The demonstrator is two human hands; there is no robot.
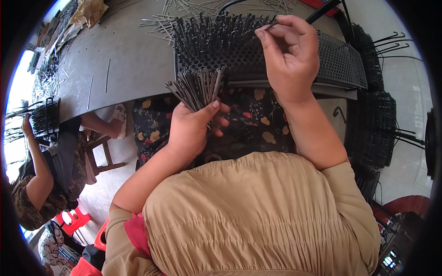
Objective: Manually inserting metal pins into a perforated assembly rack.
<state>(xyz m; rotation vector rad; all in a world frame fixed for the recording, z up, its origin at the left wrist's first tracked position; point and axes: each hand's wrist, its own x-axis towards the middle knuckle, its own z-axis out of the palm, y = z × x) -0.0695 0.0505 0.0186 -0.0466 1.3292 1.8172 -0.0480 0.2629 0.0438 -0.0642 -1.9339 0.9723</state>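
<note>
Your left grip (191,126) clasps a fanned bundle of slim dark-grey metal strips (198,89) by the grey desk's (124,50) near edge; your right grip (293,60) pinches closed, its contents unclear.

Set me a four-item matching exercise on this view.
1. Fanned bundle of thin dark metal strips
2. Black perforated metal rack
3. Dark floral cloth
4. Tangle of loose thin grey strips

A. Crowded with upright dark pieces
B. Scattered along the grey table's far side
C. Gripped in the left hand
D. Below the table's near edge

Pairs: 1-C, 2-A, 3-D, 4-B
</note>
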